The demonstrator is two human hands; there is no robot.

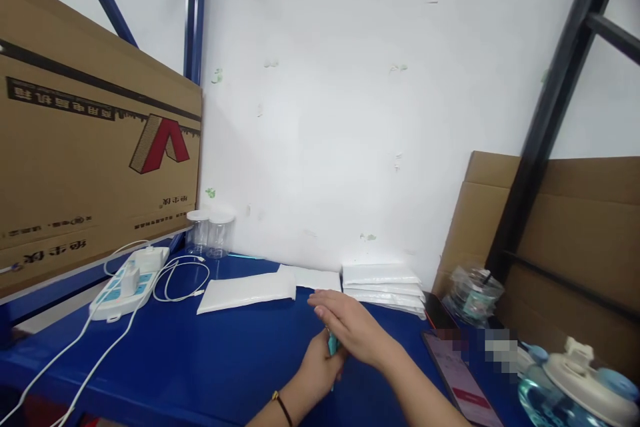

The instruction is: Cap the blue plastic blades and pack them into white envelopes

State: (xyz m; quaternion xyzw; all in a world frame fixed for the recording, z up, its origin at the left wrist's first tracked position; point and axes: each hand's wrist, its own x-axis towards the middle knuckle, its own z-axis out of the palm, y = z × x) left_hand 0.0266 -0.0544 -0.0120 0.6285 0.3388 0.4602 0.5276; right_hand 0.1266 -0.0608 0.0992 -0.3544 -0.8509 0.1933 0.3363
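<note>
Your left hand (320, 368) gripped a small teal item (333, 345) at near centre, before the blue tabletop (210, 360). Your right hand (356, 327) covered it, fingers straight; contact could not be told. The step appeared to be two-handed handling; the next move likely called for a steady left hold. Open room lay left; a white stack (383, 275) bounded the far side, a phone (463, 377) the right.
</note>
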